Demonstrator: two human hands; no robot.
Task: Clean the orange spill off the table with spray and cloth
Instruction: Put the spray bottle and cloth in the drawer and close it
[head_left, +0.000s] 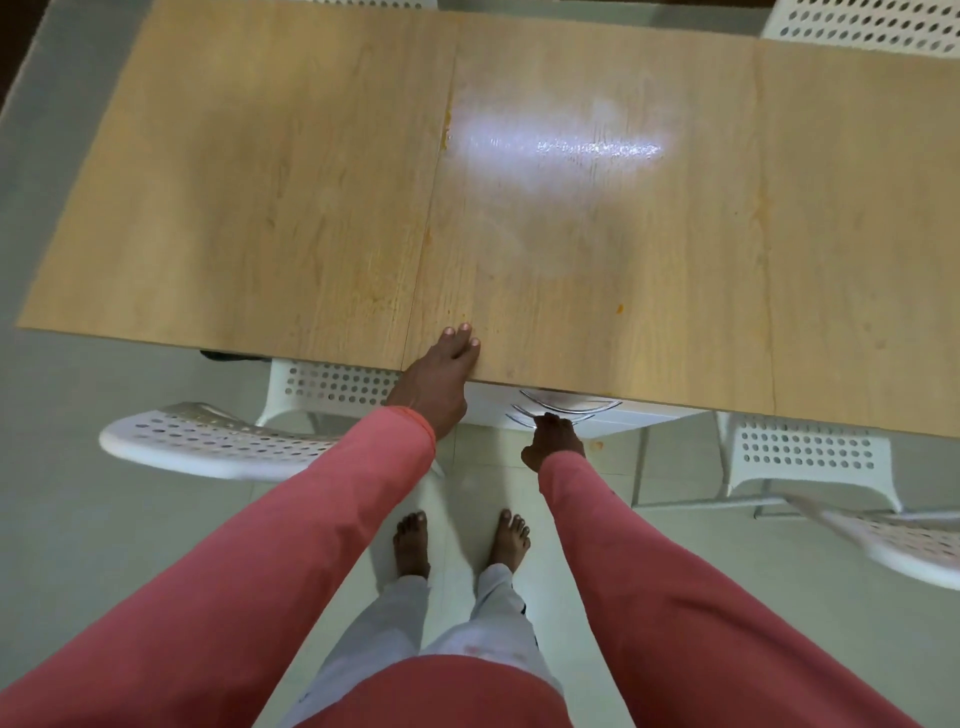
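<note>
The light wooden table (311, 182) fills the upper view. A wet, shiny smear (561, 148) glints near its middle. Small orange traces remain: a streak along the left seam (445, 136) and a dot (619, 308) near the front edge. My left hand (441, 382) rests flat on the table's front edge, fingers straight. My right hand (555, 439) is below the tabletop, its fingers curled round a curved metal handle (566, 408) on a white unit under the table. No spray bottle or cloth is in view.
White perforated chairs stand at the front left (218, 441), the front right (810, 457) and the far right corner (872, 26). My bare feet (462, 540) stand on the pale tiled floor between the chairs. An orange spot (597, 445) marks the floor.
</note>
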